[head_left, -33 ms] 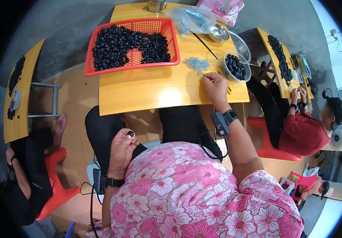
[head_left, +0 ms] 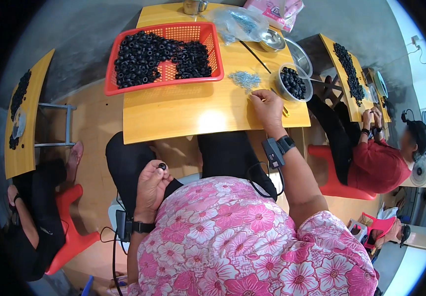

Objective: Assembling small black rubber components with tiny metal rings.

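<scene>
Tabletop [head_left: 173,116] work with small black parts is under way, and by the look of it much is left. The left hand [head_left: 153,185], off the tabletop and above the lap, has thumb and finger closed on one black ring [head_left: 162,166]. The right hand [head_left: 268,109] rests over the tabletop with its fingers bent together, the tips just beside a loose pile of thin, silvery-blue pieces [head_left: 244,79]; whether they pinch one, I cannot tell.

Ahead of the left hand, a red basket [head_left: 163,88] carries a large heap of black rings [head_left: 141,56] — a patch of its floor shows through at the middle. Just to the right of the right hand, a clear tub [head_left: 309,89] holds a smaller lot of black pieces [head_left: 293,83]. If those are the finished ones, only a modest share is done; they are too small to tell apart from the rest. A yellow-handled tool [head_left: 286,112] lies close beside the right hand, partly hidden. The ring in the left hand shows nothing fitted to it — at least on the side in view.
</scene>
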A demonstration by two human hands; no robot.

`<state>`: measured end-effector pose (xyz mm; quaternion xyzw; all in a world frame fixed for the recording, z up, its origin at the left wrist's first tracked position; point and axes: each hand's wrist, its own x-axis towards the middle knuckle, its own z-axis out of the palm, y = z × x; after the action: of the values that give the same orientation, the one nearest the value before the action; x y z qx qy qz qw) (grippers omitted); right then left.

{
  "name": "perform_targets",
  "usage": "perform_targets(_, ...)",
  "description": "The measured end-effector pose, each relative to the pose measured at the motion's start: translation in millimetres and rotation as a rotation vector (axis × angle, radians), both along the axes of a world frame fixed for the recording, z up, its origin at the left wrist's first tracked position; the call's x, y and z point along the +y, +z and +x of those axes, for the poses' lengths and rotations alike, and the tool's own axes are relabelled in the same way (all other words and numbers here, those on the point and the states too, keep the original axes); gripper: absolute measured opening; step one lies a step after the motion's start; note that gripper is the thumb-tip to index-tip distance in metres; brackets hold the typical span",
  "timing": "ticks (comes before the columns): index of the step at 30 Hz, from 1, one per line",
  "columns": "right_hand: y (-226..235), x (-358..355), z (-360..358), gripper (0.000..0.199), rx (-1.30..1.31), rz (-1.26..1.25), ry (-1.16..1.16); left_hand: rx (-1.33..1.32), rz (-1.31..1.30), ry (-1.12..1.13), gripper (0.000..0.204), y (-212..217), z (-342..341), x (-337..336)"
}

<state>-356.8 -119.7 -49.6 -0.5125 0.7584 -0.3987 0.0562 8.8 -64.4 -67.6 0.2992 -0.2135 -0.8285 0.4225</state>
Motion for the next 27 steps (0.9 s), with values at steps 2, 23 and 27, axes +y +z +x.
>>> perform_targets(2, 2.0, -2.5, 2.2, 0.012, 0.038, 0.018, -0.013, -0.008, 0.007, 0.0, 0.009, 0.0, -0.3, -0.2)
perform_targets(23, -0.1, -1.0, 0.1, 0.012, 0.066, 0.079, 0.055, 0.021, 0.003, 0.021, 0.011, -0.1, 1.7, -0.2)
perform_targets(27, 3.2, 2.2, 2.9, 0.011, 0.062, 0.096, 0.065, -0.007, -0.028, -0.01, 0.012, -1.9, 4.3, 1.0)
